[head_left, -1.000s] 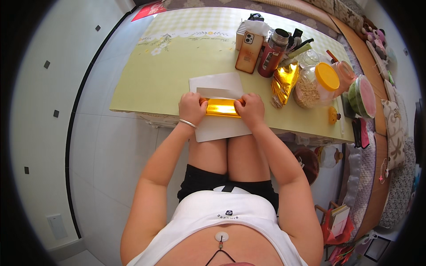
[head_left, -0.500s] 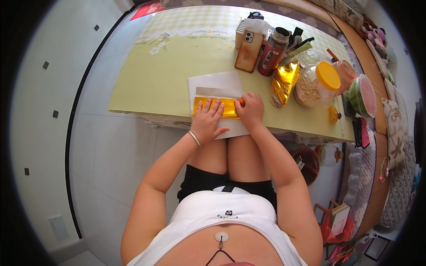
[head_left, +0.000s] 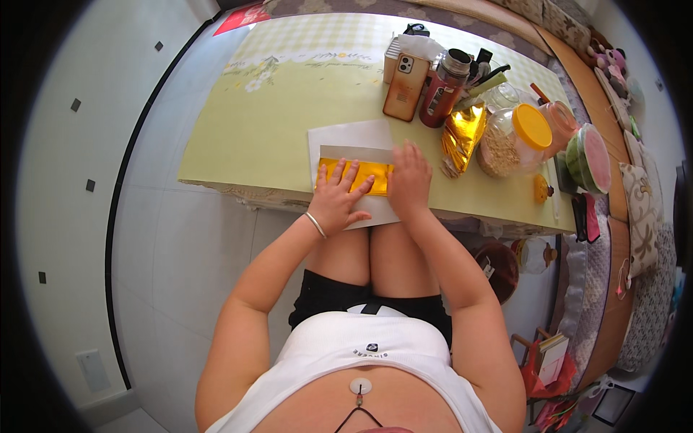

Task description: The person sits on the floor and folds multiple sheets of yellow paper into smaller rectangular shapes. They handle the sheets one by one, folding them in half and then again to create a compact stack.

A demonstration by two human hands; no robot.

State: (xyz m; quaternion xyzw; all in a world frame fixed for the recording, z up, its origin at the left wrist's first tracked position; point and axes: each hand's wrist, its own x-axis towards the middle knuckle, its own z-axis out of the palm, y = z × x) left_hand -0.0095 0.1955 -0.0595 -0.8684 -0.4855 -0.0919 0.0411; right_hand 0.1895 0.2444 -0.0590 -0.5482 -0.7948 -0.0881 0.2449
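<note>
A strip of shiny gold foil paper [head_left: 377,185] lies across a white sheet [head_left: 349,136] at the table's near edge. Along the strip's far side runs a greyish-white band [head_left: 357,153]. My left hand [head_left: 334,200] rests on the strip's left part with fingers spread, a bangle round its wrist. At the right end, my right hand [head_left: 410,182] lies over the foil and the sheet, its fingers stretched away from me. It covers that end of the strip, and nothing shows gripped in either hand.
On the table [head_left: 253,155], a phone [head_left: 406,86] leans upright beside a red bottle [head_left: 442,90]. Right of them are crumpled gold foil [head_left: 464,137], a yellow-lidded jar [head_left: 512,144] of flakes and a cut watermelon [head_left: 590,159]. A dark red bin [head_left: 498,270] stands below.
My right hand's fingers, bent and pinching at the strip's right end before, now stretch out flat over it. My left hand stays nearly in place, its fingers slightly wider apart.
</note>
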